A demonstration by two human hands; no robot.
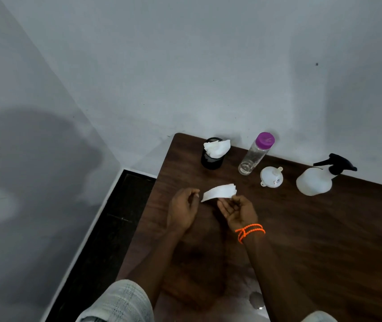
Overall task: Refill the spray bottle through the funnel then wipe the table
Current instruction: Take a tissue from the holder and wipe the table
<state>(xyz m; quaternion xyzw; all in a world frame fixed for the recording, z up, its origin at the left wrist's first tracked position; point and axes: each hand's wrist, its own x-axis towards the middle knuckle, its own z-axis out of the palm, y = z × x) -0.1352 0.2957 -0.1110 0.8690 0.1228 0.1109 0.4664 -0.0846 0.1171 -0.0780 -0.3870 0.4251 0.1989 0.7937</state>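
1. A folded white paper tissue (pixel 219 192) is being held up over the dark wood-grain bench (pixel 324 228), near its left edge.
2. The tissue's right end is being pinched by the right hand (pixel 238 211), whose fingers (pixel 226 209) are curled up around it, palm facing up. An orange beaded string (pixel 250 231) is being worn on that wrist.
3. The left end is being met by the left hand (pixel 183 206), fingers loosely curled; whether it's actually being gripped there can't be told, tbh.
4. The white translucent plastic spray bottle with the black trigger head (pixel 317 180) is sitting upright at the back right of the bench, well apart from both hands.
5. The small white plastic funnel (pixel 271 177) is lying on its side between the spray bottle and the clear plastic water bottle with the purple cap (pixel 255 154), which looks nearly drained.
6. More white tissue (pixel 216 147) is being kept stuffed in a black mesh cup (pixel 211 161) at the back left corner.
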